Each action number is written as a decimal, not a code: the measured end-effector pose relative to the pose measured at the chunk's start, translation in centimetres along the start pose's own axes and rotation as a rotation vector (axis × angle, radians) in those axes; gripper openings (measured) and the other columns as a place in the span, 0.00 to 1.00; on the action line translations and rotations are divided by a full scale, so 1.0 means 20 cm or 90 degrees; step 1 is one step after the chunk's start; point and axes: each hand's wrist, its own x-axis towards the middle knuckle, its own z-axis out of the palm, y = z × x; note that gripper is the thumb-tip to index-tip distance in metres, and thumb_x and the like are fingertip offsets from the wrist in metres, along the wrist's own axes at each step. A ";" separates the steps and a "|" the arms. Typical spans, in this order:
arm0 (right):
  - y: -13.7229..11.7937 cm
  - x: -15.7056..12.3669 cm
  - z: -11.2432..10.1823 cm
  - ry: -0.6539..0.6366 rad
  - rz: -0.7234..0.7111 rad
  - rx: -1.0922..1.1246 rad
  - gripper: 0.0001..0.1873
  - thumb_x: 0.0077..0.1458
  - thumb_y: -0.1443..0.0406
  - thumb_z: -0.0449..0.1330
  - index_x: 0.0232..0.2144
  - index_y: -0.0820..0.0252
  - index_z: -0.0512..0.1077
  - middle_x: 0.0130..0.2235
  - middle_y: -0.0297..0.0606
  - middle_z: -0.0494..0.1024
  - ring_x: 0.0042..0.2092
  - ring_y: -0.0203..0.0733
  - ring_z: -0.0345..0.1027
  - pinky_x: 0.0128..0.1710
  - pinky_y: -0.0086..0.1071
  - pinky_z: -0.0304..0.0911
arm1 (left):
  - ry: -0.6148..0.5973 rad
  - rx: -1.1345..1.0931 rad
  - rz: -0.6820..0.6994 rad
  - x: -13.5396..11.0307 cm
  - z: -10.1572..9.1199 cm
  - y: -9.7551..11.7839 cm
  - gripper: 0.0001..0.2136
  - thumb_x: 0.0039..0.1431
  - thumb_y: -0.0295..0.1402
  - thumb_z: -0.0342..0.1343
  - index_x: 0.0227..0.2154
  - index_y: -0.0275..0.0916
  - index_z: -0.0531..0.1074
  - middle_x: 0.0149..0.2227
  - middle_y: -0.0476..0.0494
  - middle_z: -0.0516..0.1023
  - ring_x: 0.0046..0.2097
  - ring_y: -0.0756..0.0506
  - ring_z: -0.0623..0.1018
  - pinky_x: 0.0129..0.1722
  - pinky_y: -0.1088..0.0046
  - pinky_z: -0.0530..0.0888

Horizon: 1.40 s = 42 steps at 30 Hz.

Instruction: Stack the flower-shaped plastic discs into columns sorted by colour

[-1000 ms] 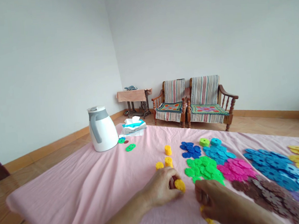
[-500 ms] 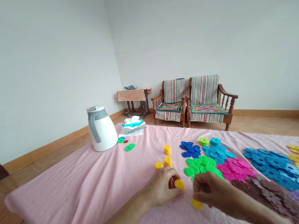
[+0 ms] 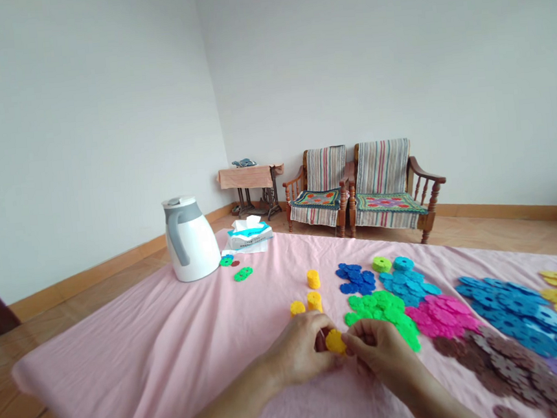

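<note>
My left hand [image 3: 304,344] is closed around yellow notched plastic discs [image 3: 335,341], held just above the pink cloth. At their right edge my right hand [image 3: 381,351] pinches with thumb and forefinger on a yellow disc; the fingers partly cover it, and how many discs are there I cannot tell. Beyond the left hand stand small yellow disc stacks: one far stack [image 3: 312,279], a nearer one [image 3: 314,301] and one to its left [image 3: 297,308]. Bright green discs [image 3: 377,307] lie loosely piled just beyond the right hand.
Dark blue discs [image 3: 356,277], light blue discs [image 3: 406,283], pink discs [image 3: 441,316] and brown discs [image 3: 511,364] spread to the right. A white jug [image 3: 192,246] and a tissue box [image 3: 250,236] stand at the back left. Two wooden chairs [image 3: 388,186] are beyond the table.
My right hand has moved up and left to meet the discs in my left hand. The yellow disc seen below the right hand earlier no longer shows there.
</note>
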 end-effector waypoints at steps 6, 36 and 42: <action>0.00 0.01 -0.01 -0.002 -0.003 -0.059 0.12 0.45 0.57 0.53 0.19 0.58 0.63 0.15 0.27 0.65 0.16 0.30 0.57 0.17 0.25 0.48 | -0.001 0.012 -0.005 0.00 -0.01 0.01 0.09 0.44 0.28 0.60 0.31 0.36 0.71 0.29 0.50 0.70 0.29 0.51 0.68 0.25 0.79 0.61; -0.19 -0.09 -0.14 -0.164 -0.074 -0.231 0.04 0.41 0.70 0.51 0.21 0.59 0.65 0.19 0.29 0.70 0.22 0.31 0.64 0.22 0.24 0.54 | 0.008 -0.006 -0.010 0.00 0.00 -0.01 0.09 0.44 0.30 0.60 0.31 0.36 0.71 0.28 0.51 0.69 0.27 0.52 0.69 0.25 0.79 0.63; -0.10 0.01 -0.03 -0.024 -0.059 -0.079 0.04 0.44 0.64 0.54 0.22 0.58 0.62 0.19 0.30 0.72 0.21 0.34 0.67 0.21 0.26 0.58 | 0.024 -0.046 -0.001 0.00 0.01 -0.01 0.09 0.45 0.30 0.60 0.31 0.36 0.70 0.28 0.52 0.68 0.26 0.53 0.68 0.23 0.80 0.62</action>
